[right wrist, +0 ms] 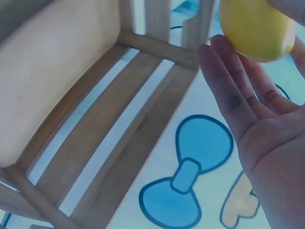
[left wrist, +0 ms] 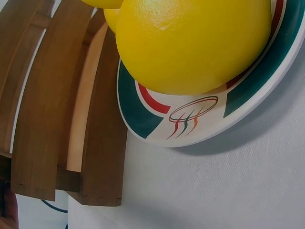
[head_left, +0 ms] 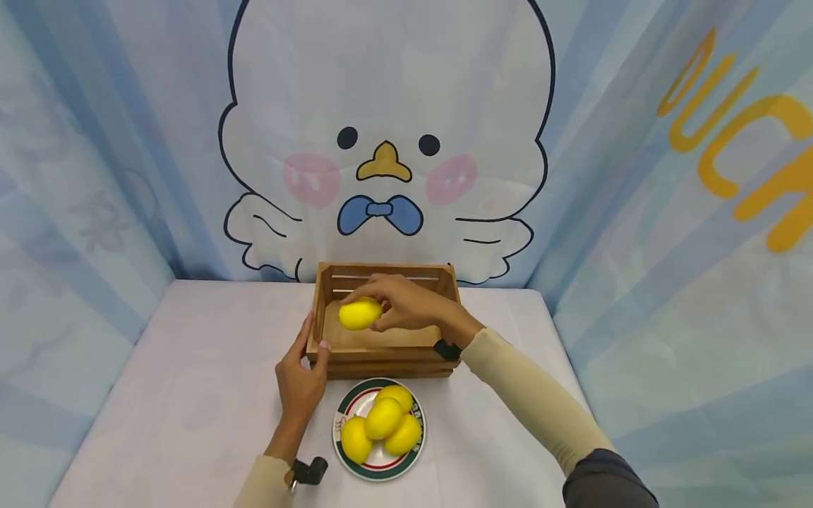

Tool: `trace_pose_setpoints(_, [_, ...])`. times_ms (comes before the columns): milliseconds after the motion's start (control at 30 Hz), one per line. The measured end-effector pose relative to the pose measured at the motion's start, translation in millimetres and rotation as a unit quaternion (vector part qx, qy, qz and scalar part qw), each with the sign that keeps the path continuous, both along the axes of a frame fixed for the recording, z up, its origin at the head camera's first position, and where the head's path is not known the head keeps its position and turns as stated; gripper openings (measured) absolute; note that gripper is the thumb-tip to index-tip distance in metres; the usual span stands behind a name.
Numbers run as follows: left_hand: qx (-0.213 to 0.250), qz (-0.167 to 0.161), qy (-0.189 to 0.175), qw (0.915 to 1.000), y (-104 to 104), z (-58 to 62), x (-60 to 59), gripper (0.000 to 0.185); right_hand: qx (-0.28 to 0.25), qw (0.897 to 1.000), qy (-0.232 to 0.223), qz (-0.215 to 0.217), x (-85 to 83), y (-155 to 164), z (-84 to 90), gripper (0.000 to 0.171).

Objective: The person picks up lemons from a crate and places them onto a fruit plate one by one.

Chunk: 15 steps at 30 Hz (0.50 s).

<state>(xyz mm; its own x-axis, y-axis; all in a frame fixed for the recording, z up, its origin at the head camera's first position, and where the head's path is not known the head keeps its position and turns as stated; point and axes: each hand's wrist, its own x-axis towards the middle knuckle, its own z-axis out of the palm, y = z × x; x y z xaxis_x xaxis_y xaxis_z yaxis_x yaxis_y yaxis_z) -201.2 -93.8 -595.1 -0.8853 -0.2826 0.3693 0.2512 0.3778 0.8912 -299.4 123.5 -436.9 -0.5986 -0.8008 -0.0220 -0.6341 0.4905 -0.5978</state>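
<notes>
Yellow lemon (head_left: 359, 313) over brown slatted crate (head_left: 381, 353). 4 more yellow lemons (head_left: 383, 418) on white plate (head_left: 346, 406), green-and-red rim bands. White tablecloth (head_left: 190, 395). Backdrop (head_left: 384, 141): pale blue, white duck, pink cheeks, blue bow tie.

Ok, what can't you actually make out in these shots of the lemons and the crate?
- Crate floor, head view: hidden by the right hand, its lemon and the near wall.
- Left hand, left wrist view: cut off at the corner.
- Plate lemon count: they overlap, perhaps hiding others.
</notes>
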Motion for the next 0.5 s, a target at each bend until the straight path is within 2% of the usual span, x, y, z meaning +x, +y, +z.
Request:
trace_pose_setpoints(233, [0.0, 0.001, 0.001, 1.0, 0.3, 1.1, -3.9, 0.058, -0.055, 0.998, 0.0, -0.038, 23.3, 14.9, 4.0, 0.063])
trace_pose_setpoints(500, [0.0, 0.0, -0.009, 1.0, 0.6, 1.2, -4.0, 0.057, -0.108, 0.992, 0.034, -0.062, 53.6, 28.5, 1.1, 0.064])
